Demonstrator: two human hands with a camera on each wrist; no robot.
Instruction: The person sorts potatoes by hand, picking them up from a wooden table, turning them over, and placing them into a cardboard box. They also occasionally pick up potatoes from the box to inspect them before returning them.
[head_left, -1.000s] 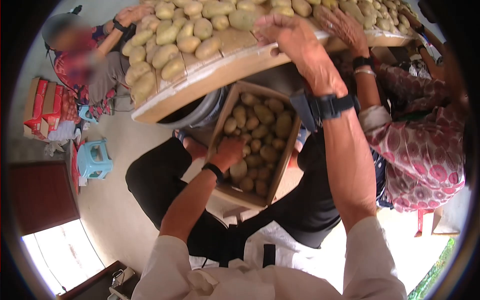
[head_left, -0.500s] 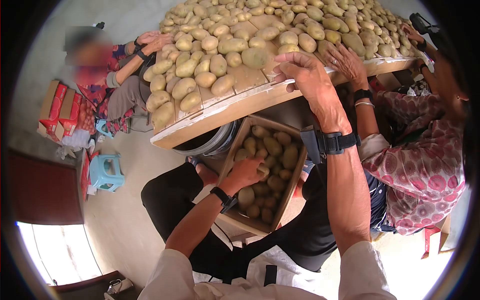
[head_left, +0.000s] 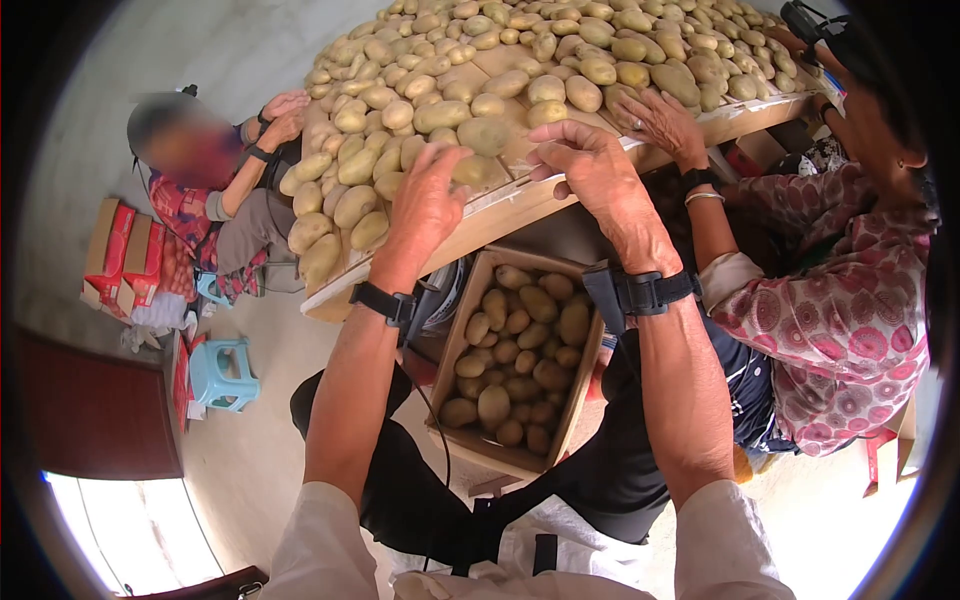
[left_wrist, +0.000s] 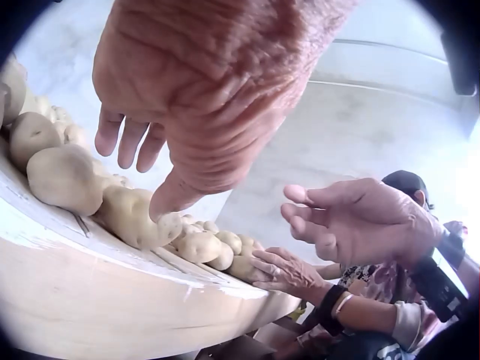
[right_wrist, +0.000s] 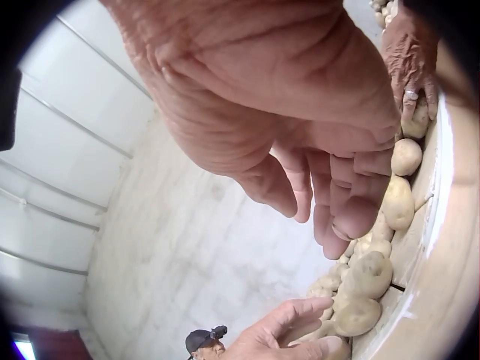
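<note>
Many potatoes [head_left: 443,115] cover the wooden tabletop. Above its near edge, my left hand [head_left: 425,205] is raised with fingers extended, nothing gripped; in the left wrist view the thumb of this hand [left_wrist: 202,97] overlaps a potato [left_wrist: 131,214] behind it. To its right, my right hand [head_left: 597,175] hovers over the same edge, its fingers loosely bent; the right wrist view shows this hand [right_wrist: 277,105] empty, beside a row of potatoes [right_wrist: 367,276]. Below, between the knees, a cardboard box [head_left: 463,330] holds more potatoes [head_left: 495,405].
Close on the right, another person's hand [head_left: 662,125] rests at the potatoes by the table edge. A second person [head_left: 190,165] sits at the table's left end. A bucket [head_left: 440,310] stands under the table, left of the box. A blue stool [head_left: 222,372] is on the floor.
My left hand has come up out of the box to the table edge, left of my right hand. The right hand stays above the edge with its fingers still bent.
</note>
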